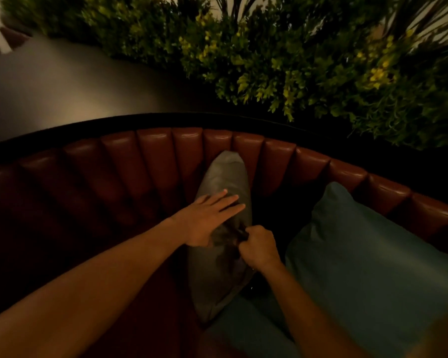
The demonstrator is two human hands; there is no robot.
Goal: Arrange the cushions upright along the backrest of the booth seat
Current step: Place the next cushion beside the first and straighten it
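1. The right hand (pixel 259 248) is clenched on a bunch of fabric at the near edge of the grey cushion (pixel 224 228). The left hand (pixel 209 218) lies flat on the cushion's left face, fingers straight, steadying it.
2. The grey cushion stands on edge between the hands, its far tip against the ribbed brown leather backrest (pixel 155 156), its near end out over the seat, so it points away from the backrest rather than lying along it.
3. Risk: with only a pinch of cover held, the cushion may flop sideways once the flat hand lifts; the fabric could also slip from the grip.
4. Risk: turning it could knock the teal cushion (pixel 367 254) just to its right, which leans against the backrest.
5. Beyond the backrest are leafy plants (pixel 295 60).
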